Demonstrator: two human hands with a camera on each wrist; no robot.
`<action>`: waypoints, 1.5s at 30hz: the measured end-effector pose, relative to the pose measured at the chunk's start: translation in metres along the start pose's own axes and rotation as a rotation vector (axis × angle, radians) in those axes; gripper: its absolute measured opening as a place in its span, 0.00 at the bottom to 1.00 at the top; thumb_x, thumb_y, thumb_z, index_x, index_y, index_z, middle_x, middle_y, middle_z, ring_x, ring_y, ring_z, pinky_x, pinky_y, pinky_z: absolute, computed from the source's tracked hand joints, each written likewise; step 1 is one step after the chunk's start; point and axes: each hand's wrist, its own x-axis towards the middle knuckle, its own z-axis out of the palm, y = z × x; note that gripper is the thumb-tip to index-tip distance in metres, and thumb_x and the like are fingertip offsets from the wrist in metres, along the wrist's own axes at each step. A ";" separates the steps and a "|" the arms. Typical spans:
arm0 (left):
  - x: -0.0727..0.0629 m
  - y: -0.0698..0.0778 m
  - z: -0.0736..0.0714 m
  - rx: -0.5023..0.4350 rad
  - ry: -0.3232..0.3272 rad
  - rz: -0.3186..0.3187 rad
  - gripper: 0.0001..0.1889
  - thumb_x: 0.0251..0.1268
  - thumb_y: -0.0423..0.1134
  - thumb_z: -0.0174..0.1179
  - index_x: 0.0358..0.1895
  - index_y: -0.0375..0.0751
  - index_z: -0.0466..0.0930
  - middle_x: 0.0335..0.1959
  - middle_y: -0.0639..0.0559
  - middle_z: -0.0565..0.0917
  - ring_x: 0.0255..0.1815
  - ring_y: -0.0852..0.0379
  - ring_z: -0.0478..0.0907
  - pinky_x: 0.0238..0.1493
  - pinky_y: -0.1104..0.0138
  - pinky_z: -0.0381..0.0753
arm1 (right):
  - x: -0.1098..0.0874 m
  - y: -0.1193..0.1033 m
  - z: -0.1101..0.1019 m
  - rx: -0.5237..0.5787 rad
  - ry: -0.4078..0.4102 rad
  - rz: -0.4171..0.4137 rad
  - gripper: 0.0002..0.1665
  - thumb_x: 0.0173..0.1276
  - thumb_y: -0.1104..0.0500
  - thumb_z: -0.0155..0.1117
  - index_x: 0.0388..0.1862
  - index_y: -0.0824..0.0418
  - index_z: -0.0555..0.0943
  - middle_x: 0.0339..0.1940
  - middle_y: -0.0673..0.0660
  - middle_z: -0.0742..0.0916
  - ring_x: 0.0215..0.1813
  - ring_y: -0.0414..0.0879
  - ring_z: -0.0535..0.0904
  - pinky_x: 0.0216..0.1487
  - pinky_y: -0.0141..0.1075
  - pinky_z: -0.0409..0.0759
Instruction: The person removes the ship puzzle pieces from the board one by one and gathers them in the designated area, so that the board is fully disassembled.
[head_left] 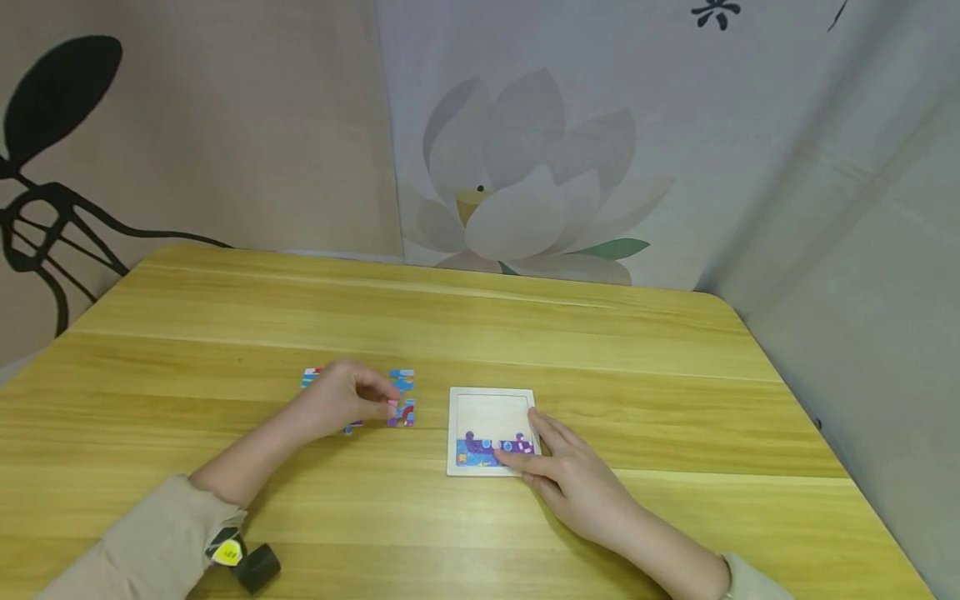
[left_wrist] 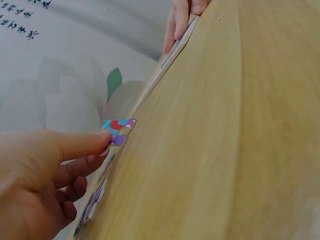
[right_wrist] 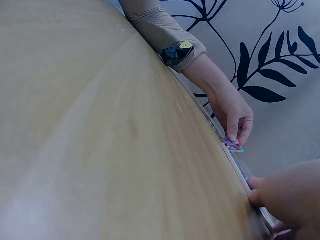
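Note:
My left hand point(head_left: 337, 402) pinches a small colourful puzzle piece point(left_wrist: 118, 126) between thumb and fingertip, left of the puzzle tray. The piece shows blue, red and purple. The square, white-rimmed puzzle tray point(head_left: 453, 429) lies flat on the table; a row of joined purple and blue pieces point(head_left: 476, 452) fills its lower part, and its upper part is bare. Over the tray's lower right side, my right hand point(head_left: 577, 483) rests with fingers extended, one fingertip on the purple pieces and another at the right rim. Its fingers partly hide that corner.
More loose puzzle pieces lie around my left hand, among them a blue one point(head_left: 402, 377) behind it and another point(head_left: 310, 377) to its left, partly covered. The wooden table point(head_left: 637, 358) reaches back to a printed curtain point(head_left: 540, 167). A black wrist device point(head_left: 255, 567) sits by my left sleeve.

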 end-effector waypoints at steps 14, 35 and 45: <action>0.003 -0.003 -0.001 0.155 -0.016 0.096 0.05 0.55 0.28 0.68 0.35 0.39 0.87 0.32 0.54 0.85 0.33 0.58 0.79 0.33 0.66 0.80 | 0.001 0.000 0.000 -0.005 0.001 -0.006 0.26 0.66 0.61 0.65 0.59 0.37 0.79 0.72 0.67 0.64 0.70 0.64 0.60 0.63 0.58 0.62; 0.001 0.006 0.001 0.156 -0.025 0.117 0.04 0.55 0.31 0.69 0.33 0.41 0.87 0.31 0.57 0.84 0.32 0.58 0.79 0.32 0.66 0.79 | 0.000 0.001 0.000 -0.011 0.018 -0.020 0.26 0.65 0.61 0.67 0.59 0.37 0.80 0.71 0.67 0.65 0.70 0.63 0.61 0.63 0.58 0.63; 0.002 0.015 0.017 0.190 0.012 0.198 0.09 0.54 0.36 0.71 0.39 0.42 0.88 0.27 0.61 0.81 0.33 0.55 0.73 0.33 0.64 0.75 | 0.000 0.002 0.001 -0.007 0.017 -0.010 0.27 0.64 0.61 0.67 0.58 0.36 0.79 0.72 0.66 0.64 0.70 0.64 0.61 0.63 0.58 0.63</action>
